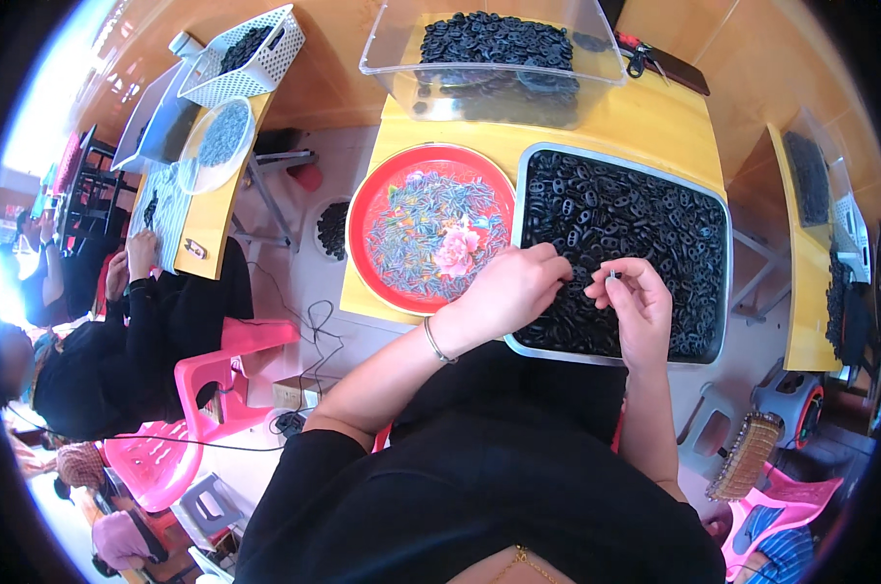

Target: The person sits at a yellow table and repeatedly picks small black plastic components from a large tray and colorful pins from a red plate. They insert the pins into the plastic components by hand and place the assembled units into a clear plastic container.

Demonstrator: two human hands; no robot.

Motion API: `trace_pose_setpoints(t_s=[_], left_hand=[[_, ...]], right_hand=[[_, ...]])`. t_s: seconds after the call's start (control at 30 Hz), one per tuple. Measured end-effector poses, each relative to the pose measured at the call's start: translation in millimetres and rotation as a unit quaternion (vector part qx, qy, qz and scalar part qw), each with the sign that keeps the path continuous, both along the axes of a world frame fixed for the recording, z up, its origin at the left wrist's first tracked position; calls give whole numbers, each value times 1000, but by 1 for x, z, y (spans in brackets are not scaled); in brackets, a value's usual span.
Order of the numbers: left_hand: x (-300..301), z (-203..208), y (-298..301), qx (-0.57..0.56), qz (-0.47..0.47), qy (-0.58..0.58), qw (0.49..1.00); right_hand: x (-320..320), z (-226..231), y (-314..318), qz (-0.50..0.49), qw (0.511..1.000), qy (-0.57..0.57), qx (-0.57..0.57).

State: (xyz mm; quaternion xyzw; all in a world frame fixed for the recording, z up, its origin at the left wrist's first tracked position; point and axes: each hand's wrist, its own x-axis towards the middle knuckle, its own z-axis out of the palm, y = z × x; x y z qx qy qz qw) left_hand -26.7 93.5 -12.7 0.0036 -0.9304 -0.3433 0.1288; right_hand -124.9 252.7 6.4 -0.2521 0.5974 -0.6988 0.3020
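My left hand [520,289] is over the left rim of a metal tray [524,209]. Its fingers are curled together in a pinch, and what they hold, if anything, is hidden. My right hand [643,310] hovers above the tray's near side, pinching a small silvery metal pin [611,276] between thumb and fingers. Many small black oval pieces with holes [635,209] fill the tray. To its left, a round red tray [362,255] with a printed flower carries a scatter of small metal pins [416,238].
A clear plastic bin [499,102] of black pieces stands at the back of the yellow table [645,127], beside some tools [645,60]. At left, a person [129,331] works at another table holding a white basket [241,78]. Pink chairs [192,419] and cables [319,336] lie around.
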Motion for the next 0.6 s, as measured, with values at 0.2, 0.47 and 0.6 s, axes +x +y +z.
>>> trace_pose_setpoints(t_s=[0.2, 0.47, 0.6], left_hand=[[7, 15, 2, 597, 9, -16, 802], [15, 7, 4, 722, 43, 28, 690], [16, 5, 4, 732, 41, 19, 680]], right_hand=[[2, 0, -2, 18, 999, 34, -10], [4, 12, -8, 30, 999, -17, -1], [4, 11, -7, 37, 999, -29, -4]])
